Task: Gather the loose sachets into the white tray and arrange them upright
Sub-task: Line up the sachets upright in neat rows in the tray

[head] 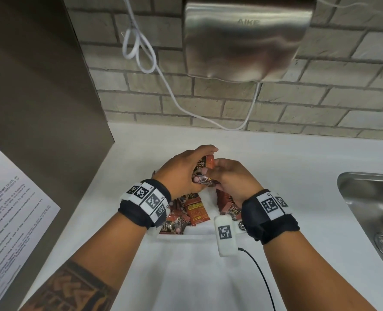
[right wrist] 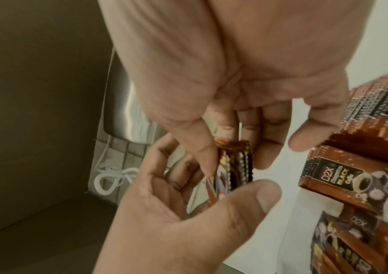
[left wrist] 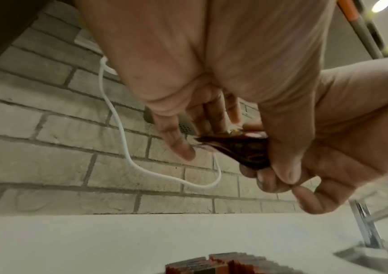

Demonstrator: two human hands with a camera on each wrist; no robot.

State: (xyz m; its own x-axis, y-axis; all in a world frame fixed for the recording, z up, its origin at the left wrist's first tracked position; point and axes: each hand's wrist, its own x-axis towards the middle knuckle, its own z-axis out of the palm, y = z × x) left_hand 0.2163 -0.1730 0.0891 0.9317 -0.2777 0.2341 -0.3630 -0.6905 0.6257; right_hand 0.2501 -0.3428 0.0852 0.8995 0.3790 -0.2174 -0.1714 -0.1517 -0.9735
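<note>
Between my two hands, above the far end of the white tray, is a small stack of brown coffee sachets. My left hand wraps round the stack from the left, thumb below. From the right, my right hand pinches the same stack between thumb and fingers. Several loose sachets lie flat in the tray's left part. A row of upright sachets stands along its right side, also in the right wrist view.
A steel sink is set into the white counter at the right, with a tap. A steel hand dryer and its white cord hang on the brick wall. At the left stands a brown panel with a printed notice.
</note>
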